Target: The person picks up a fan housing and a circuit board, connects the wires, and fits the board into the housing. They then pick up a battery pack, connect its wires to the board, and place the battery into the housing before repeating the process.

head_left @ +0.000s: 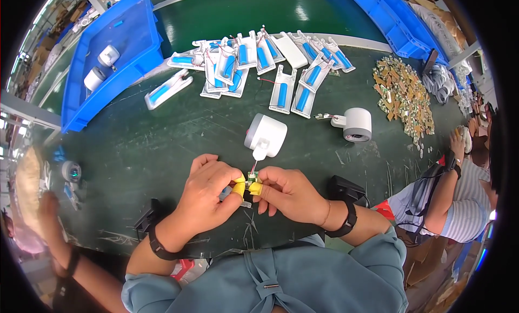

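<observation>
Your two bare hands worked close together at the near part of the dark green tabletop, just in front of your body. The small green circuit board sat between them. The fingers of your right hand were narrowed on it in a pinch, thumb and index at its right edge. The fingers of your left hand were also drawn together, tips at the board's left edge; whether they gripped the board or a small part beside it could not be told. Yellow covers were on fingertips of both hands. Thin wires ran from the board to a white round housing, tilted just beyond your hands. A second, similar housing with a grey rim rested farther right. Beyond these lay a cluster of white trays, many with blue cylinders in them. A heap of small brown and green boards was spread at right. A blue bin at far left held two white housings.
</observation>
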`<action>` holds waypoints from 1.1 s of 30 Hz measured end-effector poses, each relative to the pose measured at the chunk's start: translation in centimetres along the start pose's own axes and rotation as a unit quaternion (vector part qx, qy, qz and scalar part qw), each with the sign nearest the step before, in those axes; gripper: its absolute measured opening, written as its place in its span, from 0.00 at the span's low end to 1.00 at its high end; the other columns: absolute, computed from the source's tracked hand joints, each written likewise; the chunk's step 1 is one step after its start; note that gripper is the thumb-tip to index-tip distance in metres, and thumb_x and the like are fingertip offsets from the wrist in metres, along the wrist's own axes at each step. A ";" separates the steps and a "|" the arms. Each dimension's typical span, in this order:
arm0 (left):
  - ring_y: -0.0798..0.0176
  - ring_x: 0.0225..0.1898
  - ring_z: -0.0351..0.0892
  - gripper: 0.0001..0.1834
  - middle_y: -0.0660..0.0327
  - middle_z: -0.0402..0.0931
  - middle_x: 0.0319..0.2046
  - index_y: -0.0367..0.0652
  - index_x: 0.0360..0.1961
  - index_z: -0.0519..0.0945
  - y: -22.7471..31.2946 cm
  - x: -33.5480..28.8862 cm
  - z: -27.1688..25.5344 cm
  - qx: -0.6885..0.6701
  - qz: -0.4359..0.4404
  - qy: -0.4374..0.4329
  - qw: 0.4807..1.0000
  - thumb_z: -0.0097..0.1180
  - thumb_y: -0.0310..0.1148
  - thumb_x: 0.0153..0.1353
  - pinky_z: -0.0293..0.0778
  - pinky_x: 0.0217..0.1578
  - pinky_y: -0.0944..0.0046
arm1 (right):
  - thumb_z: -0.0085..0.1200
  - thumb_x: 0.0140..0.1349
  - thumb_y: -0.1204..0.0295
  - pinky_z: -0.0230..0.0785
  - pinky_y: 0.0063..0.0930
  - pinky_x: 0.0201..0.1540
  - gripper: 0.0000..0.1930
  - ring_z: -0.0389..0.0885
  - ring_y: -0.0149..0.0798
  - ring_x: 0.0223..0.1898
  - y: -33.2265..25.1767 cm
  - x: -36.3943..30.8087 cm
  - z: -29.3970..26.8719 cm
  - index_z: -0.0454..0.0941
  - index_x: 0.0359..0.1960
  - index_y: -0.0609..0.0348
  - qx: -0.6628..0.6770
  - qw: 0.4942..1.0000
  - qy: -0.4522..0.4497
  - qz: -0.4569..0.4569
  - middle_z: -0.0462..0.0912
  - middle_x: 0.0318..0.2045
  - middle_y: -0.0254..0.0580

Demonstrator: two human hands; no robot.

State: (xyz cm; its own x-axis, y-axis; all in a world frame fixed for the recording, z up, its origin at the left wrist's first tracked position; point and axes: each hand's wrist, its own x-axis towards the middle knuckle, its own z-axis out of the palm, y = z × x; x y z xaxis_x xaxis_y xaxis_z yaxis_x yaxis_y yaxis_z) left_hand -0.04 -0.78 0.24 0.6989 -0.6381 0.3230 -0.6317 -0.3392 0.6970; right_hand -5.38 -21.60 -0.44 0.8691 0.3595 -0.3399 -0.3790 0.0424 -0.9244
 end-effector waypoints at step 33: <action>0.58 0.29 0.71 0.12 0.61 0.72 0.24 0.39 0.32 0.76 -0.1 -0.2 -0.4 -0.087 -0.053 -0.065 0.993 0.56 0.20 0.42 0.69 0.44 0.59 | 0.45 0.67 0.80 0.74 0.18 0.26 0.05 0.82 0.25 0.28 0.5 -0.3 0.7 0.73 0.41 0.63 -0.159 0.983 0.012 -0.092 0.80 0.30 0.37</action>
State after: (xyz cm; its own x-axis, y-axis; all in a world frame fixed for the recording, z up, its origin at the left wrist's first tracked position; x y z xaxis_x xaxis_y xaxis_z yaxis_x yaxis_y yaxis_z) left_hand 0.07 -0.34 0.39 0.7013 -0.6937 0.1645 -0.4823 -0.2917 0.8260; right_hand -6.11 -21.03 -0.68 0.9220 0.3516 -0.1621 -0.0991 -0.1904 -0.9767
